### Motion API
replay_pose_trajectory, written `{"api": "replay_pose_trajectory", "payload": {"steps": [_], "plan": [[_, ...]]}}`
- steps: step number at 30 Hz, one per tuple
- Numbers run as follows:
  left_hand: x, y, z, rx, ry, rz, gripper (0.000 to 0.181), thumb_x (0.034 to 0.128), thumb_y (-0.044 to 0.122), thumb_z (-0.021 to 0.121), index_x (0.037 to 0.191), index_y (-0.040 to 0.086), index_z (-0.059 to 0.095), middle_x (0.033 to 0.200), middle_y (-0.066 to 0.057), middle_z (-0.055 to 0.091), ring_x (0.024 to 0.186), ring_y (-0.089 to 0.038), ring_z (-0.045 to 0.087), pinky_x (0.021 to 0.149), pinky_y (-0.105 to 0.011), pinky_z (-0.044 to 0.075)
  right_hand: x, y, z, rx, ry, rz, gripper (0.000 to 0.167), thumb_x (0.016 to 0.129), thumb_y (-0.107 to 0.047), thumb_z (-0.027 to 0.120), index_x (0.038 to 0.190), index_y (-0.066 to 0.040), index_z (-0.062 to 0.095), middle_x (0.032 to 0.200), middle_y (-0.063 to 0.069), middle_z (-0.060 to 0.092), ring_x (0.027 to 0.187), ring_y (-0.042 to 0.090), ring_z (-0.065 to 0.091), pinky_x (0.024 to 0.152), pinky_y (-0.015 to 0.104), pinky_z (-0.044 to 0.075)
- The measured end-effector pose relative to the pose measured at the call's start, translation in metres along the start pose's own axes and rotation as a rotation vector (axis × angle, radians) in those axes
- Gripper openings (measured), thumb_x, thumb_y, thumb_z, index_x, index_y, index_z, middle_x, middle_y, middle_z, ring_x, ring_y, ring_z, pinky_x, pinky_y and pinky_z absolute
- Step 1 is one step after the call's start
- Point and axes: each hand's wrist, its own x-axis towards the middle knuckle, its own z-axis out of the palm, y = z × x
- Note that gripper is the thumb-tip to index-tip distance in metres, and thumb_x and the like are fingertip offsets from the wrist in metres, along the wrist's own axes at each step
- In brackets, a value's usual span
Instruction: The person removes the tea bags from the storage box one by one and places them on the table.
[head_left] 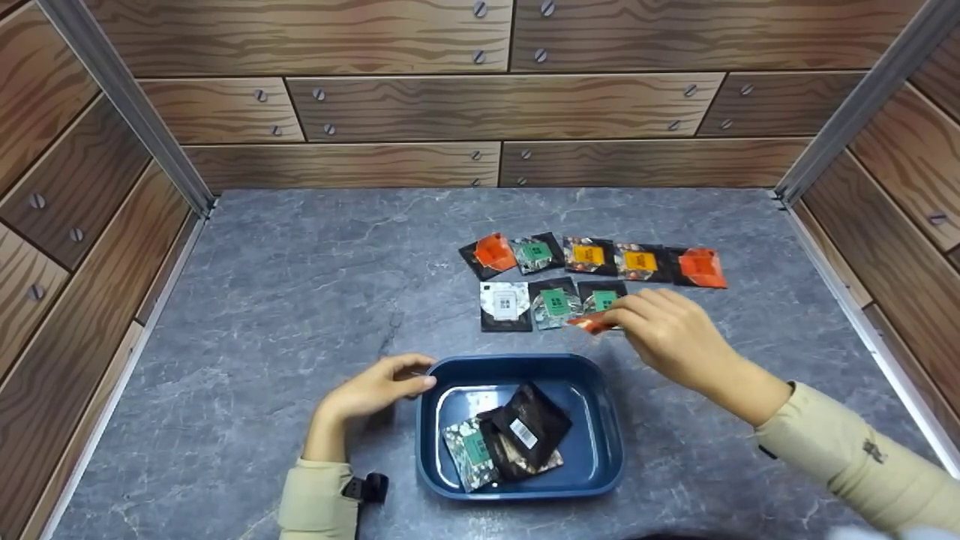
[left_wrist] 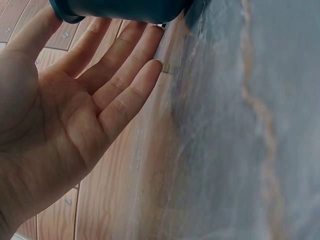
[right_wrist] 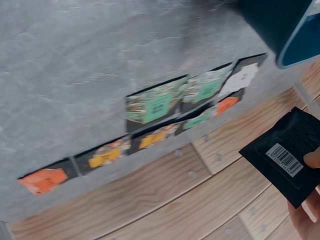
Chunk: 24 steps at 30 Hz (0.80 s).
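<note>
My right hand (head_left: 669,334) pinches a small sachet between thumb and fingers, above the near row of packets. Its orange-red face shows in the head view; the right wrist view shows the black back of this sachet (right_wrist: 285,155), with a barcode. My left hand (head_left: 382,386) touches the left rim of a blue plastic box (head_left: 592,480), its fingers fairly straight and partly hidden behind the wall in the left wrist view. Inside the box lie several sachets, among them a green-labelled sachet (head_left: 474,450) and a black sachet (head_left: 536,424) with its barcode up.
Beyond the box, sachets lie in two rows on the grey marbled table (head_left: 300,285). The far row has orange, green and yellow labels; the near row holds a white-labelled sachet (head_left: 505,306) and two green ones. Wood-patterned panels (head_left: 397,161) enclose the table's back and sides.
</note>
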Motion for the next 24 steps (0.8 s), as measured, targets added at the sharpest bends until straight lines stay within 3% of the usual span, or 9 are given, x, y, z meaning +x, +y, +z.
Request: {"api": "replay_pose_trajectory", "payload": {"steps": [7, 18, 24], "plan": [[0.0, 0.0, 0.0, 0.001, 0.007, -0.009, 0.042, 0.0999, 0.02, 0.061, 0.132, -0.007, 0.055, 0.117, -0.016, 0.065, 0.105, -0.024, 0.062, 0.09, -0.036, 0.053, -0.018, 0.019, 0.004, -0.028, -0.007, 0.065, 0.032, 0.09, 0.004, 0.049, 0.099, -0.012, 0.075, 0.089, 0.002, 0.07, 0.077, 0.023, 0.064, 0.066, 0.039, 0.055], [0.0, 0.0, 0.0, 0.008, 0.002, -0.003, 0.042, 0.0999, 0.02, 0.061, 0.132, -0.007, 0.055, 0.118, -0.018, 0.065, 0.105, -0.025, 0.062, 0.09, -0.037, 0.053, -0.06, 0.053, 0.016, -0.088, -0.033, 0.21, 0.027, 0.083, 0.007, 0.053, 0.095, -0.008, 0.072, 0.087, 0.005, 0.069, 0.072, 0.025, 0.063, 0.06, 0.04, 0.055], [0.0, -0.001, 0.0, 0.016, 0.005, 0.005, 0.041, 0.0997, 0.019, 0.061, 0.131, -0.006, 0.056, 0.117, -0.017, 0.065, 0.103, -0.022, 0.062, 0.089, -0.036, 0.053, -0.076, 0.07, 0.02, -0.104, -0.049, 0.292, 0.023, 0.082, 0.011, 0.06, 0.094, -0.004, 0.072, 0.088, 0.01, 0.07, 0.076, 0.03, 0.065, 0.07, 0.046, 0.056]]}}
